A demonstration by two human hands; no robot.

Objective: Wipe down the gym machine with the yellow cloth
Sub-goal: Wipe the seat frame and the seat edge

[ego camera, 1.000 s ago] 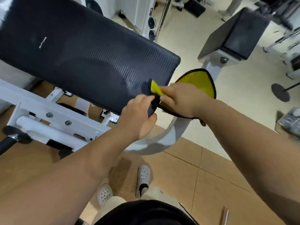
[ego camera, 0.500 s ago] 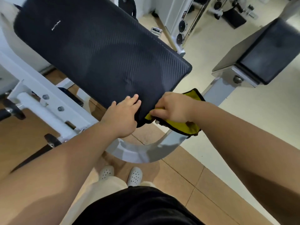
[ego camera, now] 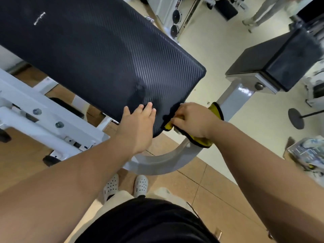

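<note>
Pressure along the pad's rim looks like the key to this step. The right hand (ego camera: 191, 120) would do well to keep the yellow cloth (ego camera: 201, 140) firm against the edge and follow it round the corner. Meanwhile the left hand (ego camera: 138, 127) can steady the gym machine (ego camera: 45, 120) by its black pad (ego camera: 98, 55). Spreading the cloth flatter would likely cover more than a bunched wad.

Right hand: fingers curled tight around the bunched, black-trimmed cloth, pressing it to the pad's near right edge, just by the near corner. Some cloth sticks out behind the wrist.

Left hand: flat, fingers straight and slightly apart, holding nothing, palm on the pad's near corner, just beside the cloth.

Outward, the pad stretches up and away to the left. A curved grey frame (ego camera: 163, 162) passes below both hands. 1 smaller black pad (ego camera: 280, 62) stands well apart at the right. 2 white shoes (ego camera: 141, 185) show on the brown tiled floor (ego camera: 219, 181) beneath.
</note>
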